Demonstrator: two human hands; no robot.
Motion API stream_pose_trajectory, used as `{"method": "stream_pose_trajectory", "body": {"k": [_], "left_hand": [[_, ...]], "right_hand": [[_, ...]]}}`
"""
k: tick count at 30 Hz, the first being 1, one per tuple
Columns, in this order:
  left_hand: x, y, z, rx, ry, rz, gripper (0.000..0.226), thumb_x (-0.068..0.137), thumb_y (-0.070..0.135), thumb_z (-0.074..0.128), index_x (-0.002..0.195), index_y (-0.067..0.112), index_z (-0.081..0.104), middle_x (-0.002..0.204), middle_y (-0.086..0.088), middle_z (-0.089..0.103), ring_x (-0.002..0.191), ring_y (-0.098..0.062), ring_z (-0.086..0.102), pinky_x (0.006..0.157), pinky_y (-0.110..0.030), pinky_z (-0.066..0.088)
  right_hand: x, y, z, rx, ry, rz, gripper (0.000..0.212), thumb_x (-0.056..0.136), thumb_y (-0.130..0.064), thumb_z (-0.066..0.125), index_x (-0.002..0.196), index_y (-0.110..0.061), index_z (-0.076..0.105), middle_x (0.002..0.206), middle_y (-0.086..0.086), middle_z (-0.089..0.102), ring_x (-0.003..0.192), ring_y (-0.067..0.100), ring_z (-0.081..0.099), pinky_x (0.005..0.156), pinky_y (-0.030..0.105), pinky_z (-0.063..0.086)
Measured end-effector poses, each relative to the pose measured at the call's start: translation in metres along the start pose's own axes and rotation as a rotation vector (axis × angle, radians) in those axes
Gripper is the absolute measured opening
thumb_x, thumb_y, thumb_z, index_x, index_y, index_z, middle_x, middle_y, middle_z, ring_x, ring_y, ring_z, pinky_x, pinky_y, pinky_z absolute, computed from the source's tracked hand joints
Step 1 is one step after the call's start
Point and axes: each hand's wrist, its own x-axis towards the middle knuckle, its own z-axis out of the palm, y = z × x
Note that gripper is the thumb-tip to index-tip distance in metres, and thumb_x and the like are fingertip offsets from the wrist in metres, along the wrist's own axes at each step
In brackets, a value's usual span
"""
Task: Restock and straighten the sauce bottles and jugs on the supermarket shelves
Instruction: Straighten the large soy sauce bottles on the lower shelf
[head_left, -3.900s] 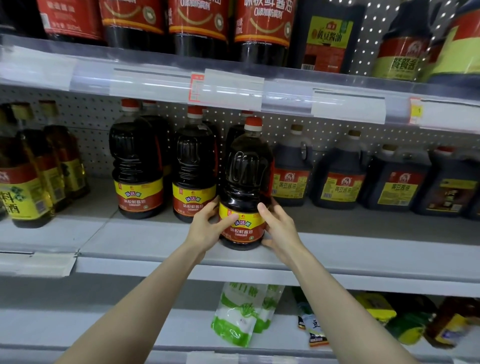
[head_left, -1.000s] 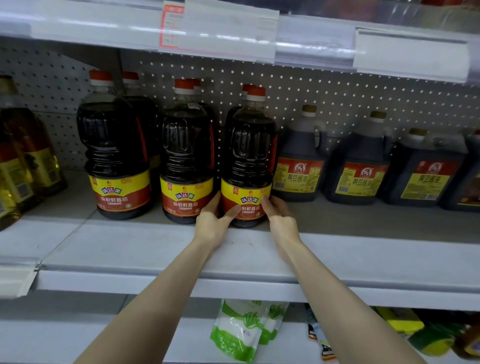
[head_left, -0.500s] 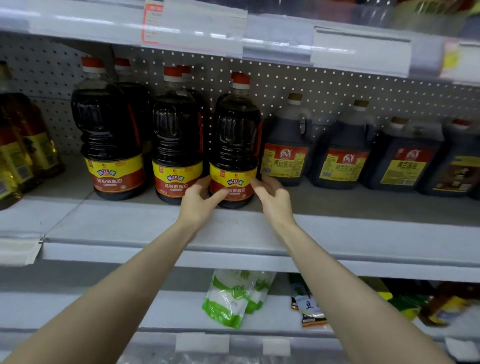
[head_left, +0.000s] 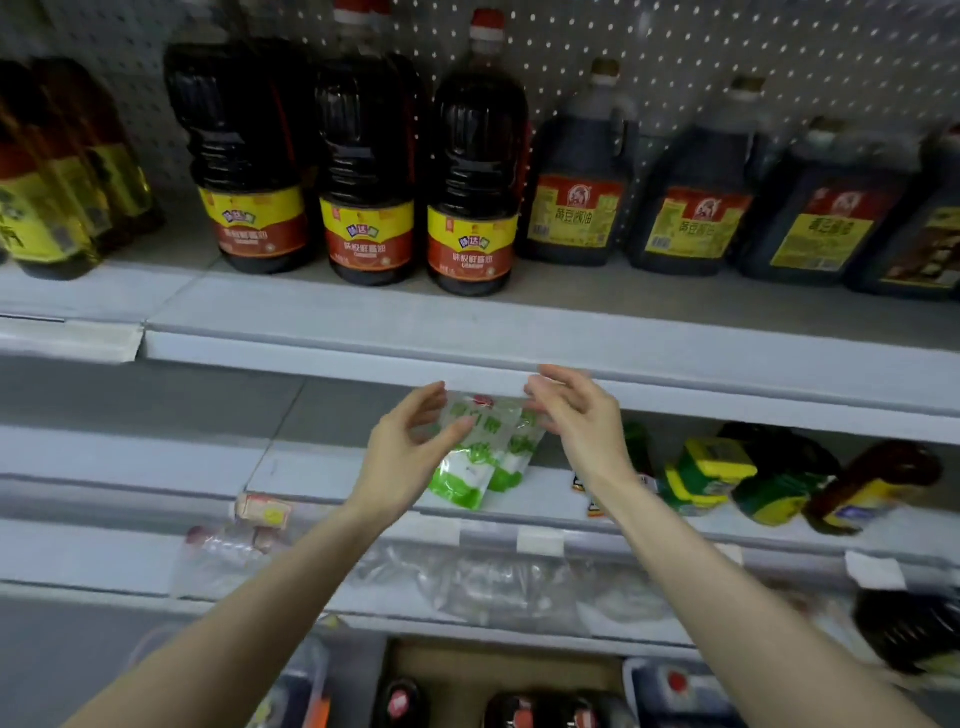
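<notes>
at centre frame, left hand (head_left: 406, 456) and right hand (head_left: 581, 425) loosely spread, empty, apart before the shelf (head_left: 363, 322) edge; upper centre, sauce bottle (head_left: 475, 156) upright, untouched.

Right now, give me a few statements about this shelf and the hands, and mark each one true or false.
1. Neither the left hand nor the right hand touches the red-capped bottles. True.
2. The red-capped bottles lie on their sides. False: all three in the front row stand upright.
3. Green-and-white pouches sit on the lower shelf, beneath the bottles. True.
4. The tan-capped jugs stand to the left of the red-capped bottles. False: they stand to the right.
5. The right hand holds a jug. False: it holds nothing, and its fingers are loosely curled.
</notes>
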Motion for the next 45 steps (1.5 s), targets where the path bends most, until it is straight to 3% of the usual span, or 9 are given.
{"method": "stream_pose_trajectory", "body": {"k": [13, 17, 20, 26, 31, 34, 37, 40, 45], "left_hand": [[-0.104, -0.195, 0.025, 0.028, -0.131, -0.395, 0.046, 0.082, 0.021, 0.075, 0.124, 0.020, 0.056, 0.105, 0.002, 0.065, 0.096, -0.004, 0.061, 0.073, -0.006, 0.046], [-0.144, -0.261, 0.033, 0.054, -0.200, -0.534, 0.050, 0.078, 0.032, 0.075, 0.124, 0.023, 0.057, 0.106, 0.005, 0.067, 0.096, 0.000, 0.062, 0.076, -0.008, 0.046], [-0.172, -0.312, 0.041, 0.075, -0.204, -0.624, 0.050, 0.072, 0.040, 0.075, 0.117, 0.023, 0.061, 0.102, 0.006, 0.069, 0.091, 0.005, 0.063, 0.077, -0.011, 0.045], [-0.214, -0.394, 0.055, 0.157, -0.221, -0.748, 0.041, 0.083, 0.016, 0.073, 0.120, 0.008, 0.061, 0.101, -0.009, 0.068, 0.087, -0.011, 0.062, 0.068, -0.004, 0.045], [-0.234, -0.448, 0.073, 0.185, -0.252, -0.819, 0.034, 0.082, 0.017, 0.074, 0.113, 0.016, 0.060, 0.096, -0.002, 0.066, 0.084, -0.009, 0.063, 0.070, -0.009, 0.048], [-0.242, -0.479, 0.084, 0.209, -0.282, -0.838, 0.035, 0.082, 0.021, 0.075, 0.113, 0.018, 0.061, 0.101, -0.007, 0.069, 0.093, -0.018, 0.066, 0.083, -0.029, 0.052], [-0.248, -0.499, 0.096, 0.197, -0.292, -0.881, 0.033, 0.081, 0.024, 0.076, 0.109, 0.025, 0.058, 0.101, -0.005, 0.069, 0.094, -0.017, 0.066, 0.083, -0.030, 0.052], [-0.246, -0.516, 0.109, 0.178, -0.306, -0.912, 0.036, 0.079, 0.029, 0.077, 0.110, 0.027, 0.058, 0.103, -0.005, 0.068, 0.098, -0.018, 0.065, 0.089, -0.036, 0.053], [-0.237, -0.530, 0.128, 0.189, -0.361, -0.903, 0.044, 0.083, 0.033, 0.073, 0.122, 0.023, 0.055, 0.105, 0.001, 0.065, 0.099, -0.011, 0.062, 0.082, -0.022, 0.049]], "right_hand": [[-0.105, 0.222, 0.007, -0.031, 0.003, 0.391, 0.010, 0.089, -0.014, 0.067, 0.095, -0.022, 0.065, 0.088, 0.001, 0.070, 0.083, 0.018, 0.067, 0.074, 0.019, 0.051], [-0.145, 0.301, 0.005, -0.105, 0.010, 0.488, 0.009, 0.088, -0.019, 0.068, 0.096, -0.023, 0.067, 0.092, -0.004, 0.071, 0.087, 0.003, 0.067, 0.079, 0.015, 0.049], [-0.170, 0.358, 0.003, -0.148, 0.021, 0.602, 0.008, 0.087, -0.022, 0.070, 0.093, -0.026, 0.066, 0.091, 0.001, 0.071, 0.090, 0.015, 0.068, 0.081, 0.028, 0.053], [-0.207, 0.448, -0.002, -0.201, 0.113, 0.758, 0.008, 0.088, -0.020, 0.069, 0.096, -0.019, 0.065, 0.085, 0.002, 0.069, 0.084, 0.019, 0.067, 0.067, 0.024, 0.053], [-0.226, 0.514, -0.014, -0.216, 0.159, 0.888, 0.031, 0.088, -0.023, 0.069, 0.109, -0.001, 0.063, 0.088, 0.007, 0.069, 0.088, 0.022, 0.065, 0.080, 0.041, 0.055], [-0.235, 0.549, -0.020, -0.216, 0.213, 0.962, 0.037, 0.087, -0.030, 0.070, 0.115, -0.008, 0.058, 0.100, 0.014, 0.070, 0.101, 0.029, 0.066, 0.092, 0.050, 0.052], [-0.236, 0.571, -0.025, -0.190, 0.256, 1.034, 0.067, 0.083, -0.048, 0.070, 0.131, -0.007, 0.049, 0.102, 0.012, 0.069, 0.097, 0.028, 0.064, 0.087, 0.044, 0.049], [-0.223, 0.591, -0.028, -0.152, 0.271, 1.072, 0.068, 0.081, -0.057, 0.066, 0.128, -0.012, 0.047, 0.097, 0.006, 0.065, 0.090, 0.023, 0.060, 0.080, 0.039, 0.047], [-0.208, 0.613, -0.025, -0.189, 0.239, 1.087, 0.095, 0.071, -0.074, 0.057, 0.142, -0.014, 0.041, 0.134, 0.008, 0.056, 0.120, 0.029, 0.056, 0.104, 0.048, 0.043]]}}
